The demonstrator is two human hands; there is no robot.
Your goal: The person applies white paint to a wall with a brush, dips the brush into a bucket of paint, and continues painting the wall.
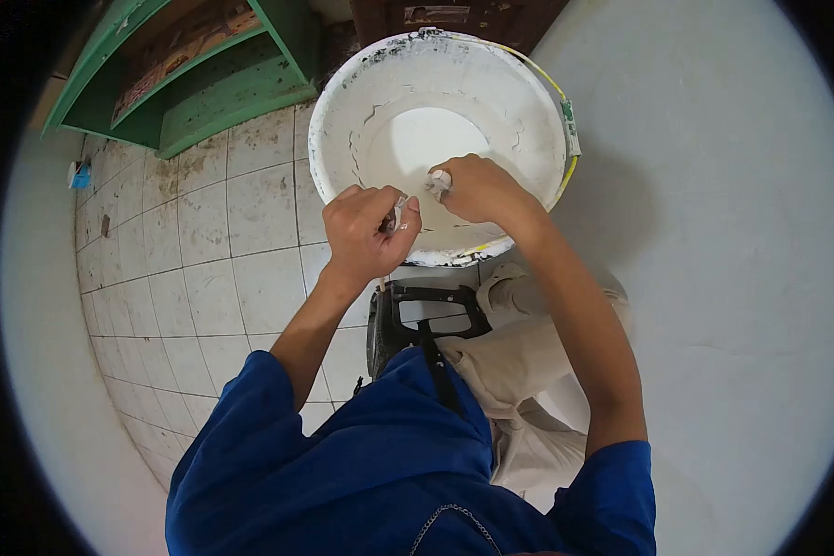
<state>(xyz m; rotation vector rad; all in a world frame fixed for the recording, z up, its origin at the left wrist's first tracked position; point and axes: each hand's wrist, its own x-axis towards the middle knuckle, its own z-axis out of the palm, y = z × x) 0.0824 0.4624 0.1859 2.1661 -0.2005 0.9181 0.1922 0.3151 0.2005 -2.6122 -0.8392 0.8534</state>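
The bucket (343, 120) stands upright on the tiled floor (204, 222), white liquid (431, 139) inside. It looks stiff-walled but probably heavy and sloppy if tipped; its wire handle's grip (570, 128), at the rim's right, seems the surest hold, since the smeared rim may be slippery. Over the bucket's near side, the left hand (361, 232) curls closed around a pale piece (398, 215), and the right hand (482, 190) clenches a whitish, smeared end (440, 183); whether these join is unclear.
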